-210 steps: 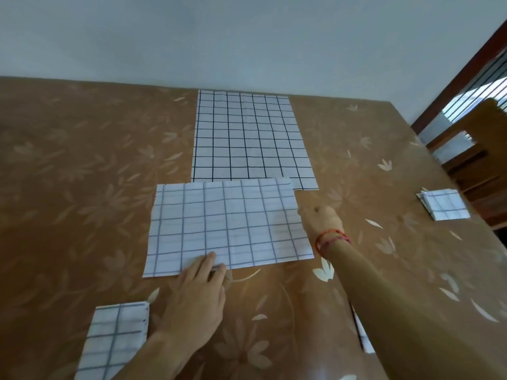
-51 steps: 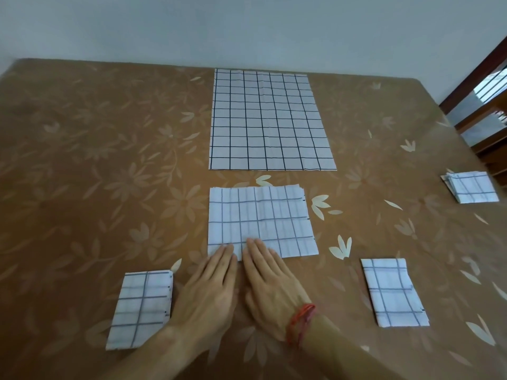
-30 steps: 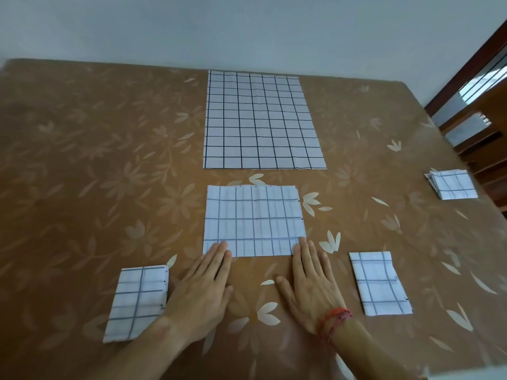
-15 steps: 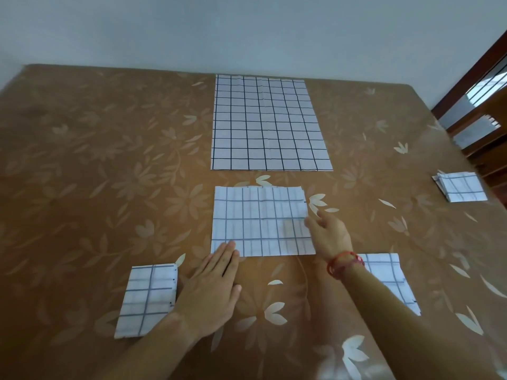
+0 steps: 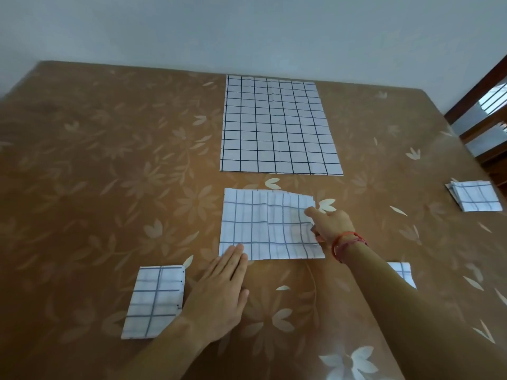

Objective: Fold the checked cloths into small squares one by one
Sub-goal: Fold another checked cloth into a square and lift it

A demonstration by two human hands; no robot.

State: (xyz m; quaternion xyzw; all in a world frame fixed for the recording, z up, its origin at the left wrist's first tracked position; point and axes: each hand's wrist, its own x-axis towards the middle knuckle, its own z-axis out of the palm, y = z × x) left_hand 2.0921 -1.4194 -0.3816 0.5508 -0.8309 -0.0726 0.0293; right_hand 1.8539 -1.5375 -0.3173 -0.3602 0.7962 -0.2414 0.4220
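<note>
Five checked cloth items lie on the floral brown table [image 5: 109,160]. The half-folded cloth [image 5: 269,226] sits centrally, its long axis running left to right. The right hand [image 5: 329,226] is at its right edge, fingers curled and pinching it, so the edge is raised and rippled. The left hand [image 5: 219,292] lies flat with straight fingers, its fingertips pressing the near-left corner.

Judgement: the next fold carries the right edge leftward, and the right hand is nearer.

An unfolded cloth [image 5: 277,124] lies beyond the half-folded cloth. To its near left is a folded square [image 5: 155,300], and to its near right a second folded square [image 5: 402,271], partly behind the forearm. A folded stack [image 5: 476,198] lies far right. No legible writing or brand observed.
</note>
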